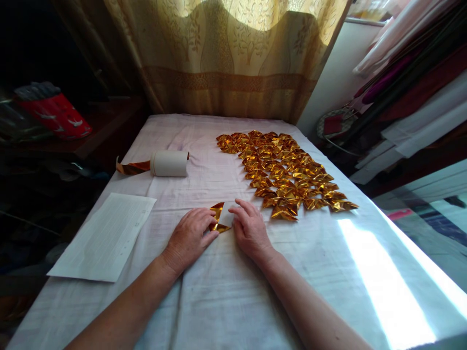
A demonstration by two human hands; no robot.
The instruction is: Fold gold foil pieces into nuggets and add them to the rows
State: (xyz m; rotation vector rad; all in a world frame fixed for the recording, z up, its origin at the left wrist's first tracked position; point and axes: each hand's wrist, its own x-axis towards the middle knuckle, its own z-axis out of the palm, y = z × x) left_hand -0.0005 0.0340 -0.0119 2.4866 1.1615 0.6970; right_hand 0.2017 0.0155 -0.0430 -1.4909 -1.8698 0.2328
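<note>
Between my hands, on the white cloth, lies a partly folded sheet of gold foil paper (226, 214), its pale back showing and its gold side turned over at the left and lower edges. My left hand (193, 232) grips the left side of the sheet, with the fingers covering that edge and the thumb along the bottom. From the right, my right hand (251, 229) holds the other edge between its curled fingers and thumb. The right fingertips partly hide the sheet. Just beyond my right hand are rows of folded gold foil pieces (284, 170).
A white roll (170, 164) with a gold foil strip (133, 168) trailing from it lies at the left. Nearer is a sheet of printed paper (105, 236). A red container (56, 114) stands on a dark side surface. Behind the table hangs a curtain (226, 63); clothes (419, 97) hang at right.
</note>
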